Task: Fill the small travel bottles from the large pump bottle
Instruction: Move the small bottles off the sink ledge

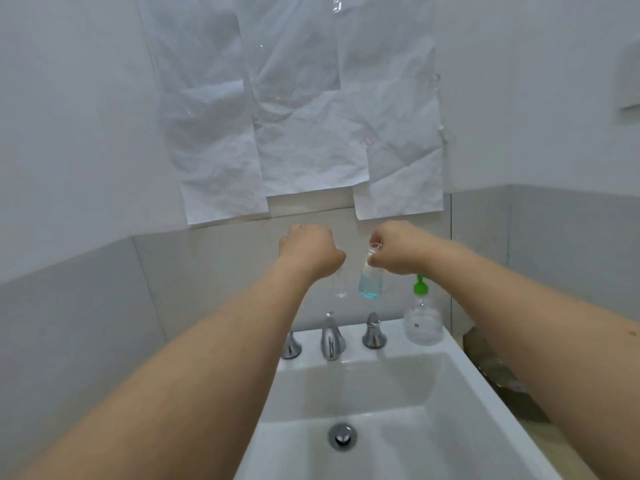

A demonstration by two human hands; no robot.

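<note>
1. Here, both hands are raised side by side above the back of a white sink [460, 372], close together but not touching.
2. The right hand [394, 247] pinches the neck of a small clear travel bottle [370, 284], which hangs below its fingers; blue liquid fills the bottle's lower part.
3. The left hand [311, 249] has its fingers curled, seen from the back. Just below and to the right of it a second clear travel bottle [341, 285] shows faintly; I cannot tell how the hand holds it.
4. Below the right hand, a little to its right, the large pump bottle [423, 318] with a green pump head stands upright on the back corner of the sink rim.
5. Below both hands sits the chrome tap [331, 336], flanked by two chrome handles.
6. Above the hands, crumpled white paper sheets [304, 116] hang on the wall.
</note>
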